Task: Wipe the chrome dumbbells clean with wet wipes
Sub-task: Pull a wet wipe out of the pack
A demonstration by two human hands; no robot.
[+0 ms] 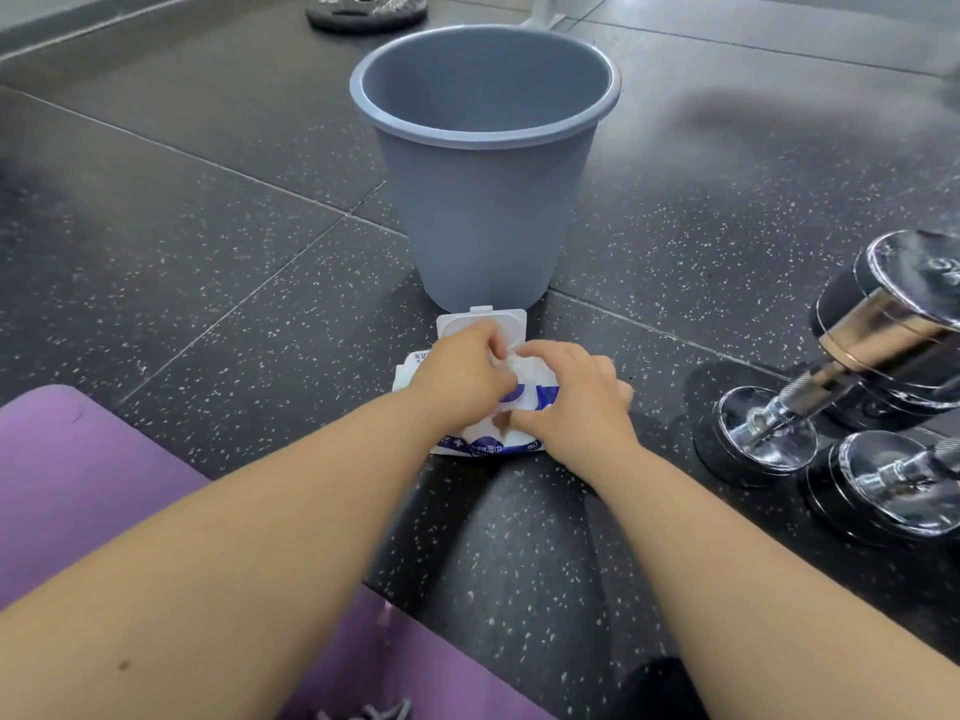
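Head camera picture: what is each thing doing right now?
White-and-blue wet wipes pack: lid flipped open, on floor.
Grey plastic bucket: upright.
Chrome dumbbells: on floor, untouched.
Left hand: pinches white wet wipe at the opening.
Right hand: holds the pack down.

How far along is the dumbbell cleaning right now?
Done: the lid of the pack is flipped open. In hand: the left hand pinches a wipe at the opening while the right hand rests on the pack. Left: all the wiping; the chrome dumbbells lie untouched on the floor to the right, and no used wipe shows in the bin.
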